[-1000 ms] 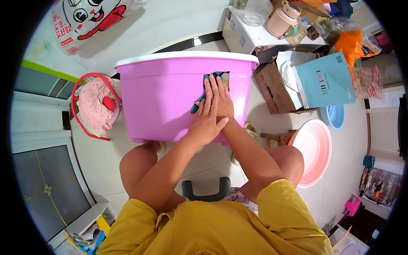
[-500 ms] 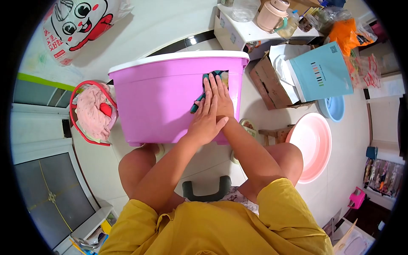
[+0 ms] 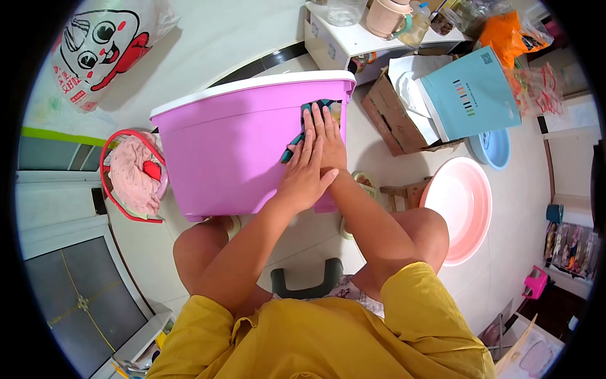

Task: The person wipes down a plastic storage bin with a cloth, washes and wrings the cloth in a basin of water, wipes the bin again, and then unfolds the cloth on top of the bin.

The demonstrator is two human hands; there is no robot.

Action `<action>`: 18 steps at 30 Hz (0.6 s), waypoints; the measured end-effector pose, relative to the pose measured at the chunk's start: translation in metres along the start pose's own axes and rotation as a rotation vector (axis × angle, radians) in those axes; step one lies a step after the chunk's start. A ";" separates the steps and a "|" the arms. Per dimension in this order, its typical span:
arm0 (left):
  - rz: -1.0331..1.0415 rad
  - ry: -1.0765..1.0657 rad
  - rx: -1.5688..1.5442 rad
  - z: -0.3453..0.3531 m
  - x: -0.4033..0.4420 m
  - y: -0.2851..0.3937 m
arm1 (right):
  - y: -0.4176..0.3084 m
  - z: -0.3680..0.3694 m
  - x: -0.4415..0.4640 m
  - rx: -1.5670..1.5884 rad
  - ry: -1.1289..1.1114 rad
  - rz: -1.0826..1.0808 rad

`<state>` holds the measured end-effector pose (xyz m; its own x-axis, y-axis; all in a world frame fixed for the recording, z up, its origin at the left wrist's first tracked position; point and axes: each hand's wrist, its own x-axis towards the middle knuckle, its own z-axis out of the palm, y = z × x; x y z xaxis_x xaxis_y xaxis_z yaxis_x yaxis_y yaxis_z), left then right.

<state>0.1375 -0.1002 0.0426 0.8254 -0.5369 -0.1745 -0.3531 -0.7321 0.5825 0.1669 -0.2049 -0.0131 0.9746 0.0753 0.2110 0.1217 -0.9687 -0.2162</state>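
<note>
A pink-purple storage bin (image 3: 214, 151) with a white rim stands in front of my knees, its flat side facing me. My right hand (image 3: 329, 142) lies flat on a dark, teal-patterned cloth (image 3: 291, 148), pressing it against that side near the bin's right edge. A beige patch shows at the cloth's upper right corner. Partly across the back and wrist of my right hand rests my left hand (image 3: 303, 174), fingers stretched out and its fingertips close to the cloth. Part of the cloth is hidden under the hands.
At left sits a red-handled basket (image 3: 163, 164) with pink fabric. On the right are a cardboard box (image 3: 390, 117) with a light-blue box (image 3: 470, 95) on it, a pink basin (image 3: 464, 215), a blue basin (image 3: 495, 148) and a small wooden stool (image 3: 411, 192). A white cabinet (image 3: 341, 44) stands behind.
The view has turned slightly, shifting the bin and surroundings a little left. Against the bin's side, both hands and the cloth have slid a short way right, toward its edge.
</note>
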 end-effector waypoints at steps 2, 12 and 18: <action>-0.002 -0.006 -0.002 0.001 0.002 0.002 | 0.003 0.000 -0.001 -0.004 -0.002 0.013; 0.018 -0.009 0.018 0.006 0.008 0.011 | 0.015 0.002 -0.004 0.015 0.073 0.046; 0.014 -0.016 0.039 0.011 0.008 0.010 | 0.015 0.004 -0.007 0.017 0.080 0.075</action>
<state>0.1358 -0.1167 0.0386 0.8132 -0.5536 -0.1796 -0.3815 -0.7401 0.5538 0.1625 -0.2190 -0.0216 0.9629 -0.0170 0.2692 0.0528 -0.9668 -0.2500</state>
